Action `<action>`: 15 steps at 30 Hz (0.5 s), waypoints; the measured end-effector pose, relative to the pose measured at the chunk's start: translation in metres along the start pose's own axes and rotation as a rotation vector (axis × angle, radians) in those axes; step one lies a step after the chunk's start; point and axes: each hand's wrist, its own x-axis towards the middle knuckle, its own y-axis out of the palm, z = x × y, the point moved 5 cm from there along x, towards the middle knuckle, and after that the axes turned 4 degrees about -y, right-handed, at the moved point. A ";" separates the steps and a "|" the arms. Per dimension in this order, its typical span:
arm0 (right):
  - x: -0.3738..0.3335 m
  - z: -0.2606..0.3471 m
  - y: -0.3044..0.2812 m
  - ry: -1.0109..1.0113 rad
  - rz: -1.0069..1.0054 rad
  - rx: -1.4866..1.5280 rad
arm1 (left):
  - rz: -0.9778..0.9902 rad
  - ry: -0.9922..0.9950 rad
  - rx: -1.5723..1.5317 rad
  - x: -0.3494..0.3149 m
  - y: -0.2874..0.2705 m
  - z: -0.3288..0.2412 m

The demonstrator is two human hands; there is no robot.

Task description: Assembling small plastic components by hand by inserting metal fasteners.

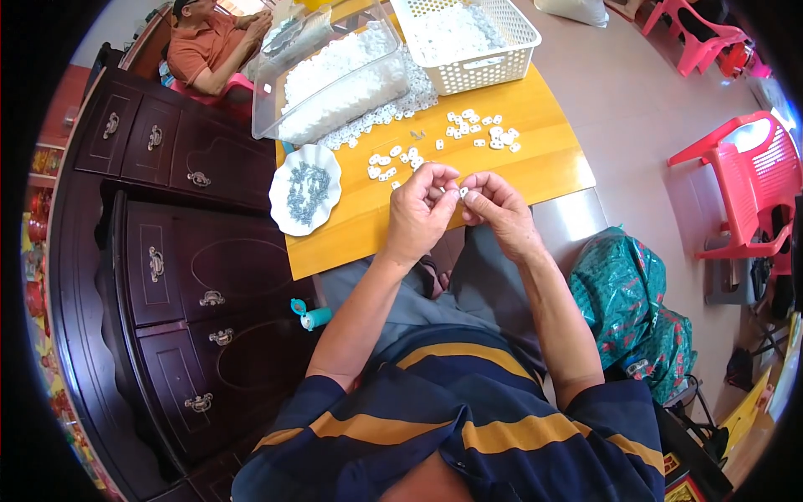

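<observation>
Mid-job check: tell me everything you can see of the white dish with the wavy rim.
The white dish is shallow and roughly round, with a scalloped rim and a smooth look; ceramic or plastic, I cannot tell which. It sits right side up at the left edge of the yellow-brown table, its outer rim appearing to reach past that edge. A loose heap of small grey parts, metallic-looking, covers its middle. Neither the left hand nor the right hand touches it.

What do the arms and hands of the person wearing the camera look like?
The left hand and right hand are ungloved, with no watch or bracelet visible. The forearms are bare below short navy sleeves, part of a navy shirt with mustard-yellow stripes.
</observation>
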 end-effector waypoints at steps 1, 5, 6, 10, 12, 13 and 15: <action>0.000 0.001 -0.001 -0.007 0.004 -0.027 | 0.006 -0.015 -0.011 -0.001 -0.001 0.000; 0.001 -0.002 -0.005 -0.022 -0.012 -0.052 | 0.032 -0.060 -0.037 -0.001 -0.001 0.000; 0.001 -0.002 -0.005 -0.022 -0.012 -0.052 | 0.033 -0.061 -0.037 -0.001 -0.001 0.001; 0.001 -0.003 -0.005 -0.043 -0.006 -0.062 | 0.038 -0.060 -0.019 -0.002 -0.002 0.003; 0.001 -0.003 -0.005 -0.046 -0.007 -0.065 | 0.041 -0.057 -0.012 -0.002 -0.002 0.002; 0.001 -0.003 -0.005 -0.051 -0.008 -0.078 | 0.048 -0.052 0.003 -0.003 -0.002 0.000; 0.001 -0.003 -0.005 -0.056 -0.008 -0.091 | 0.054 -0.048 0.018 -0.002 -0.002 -0.003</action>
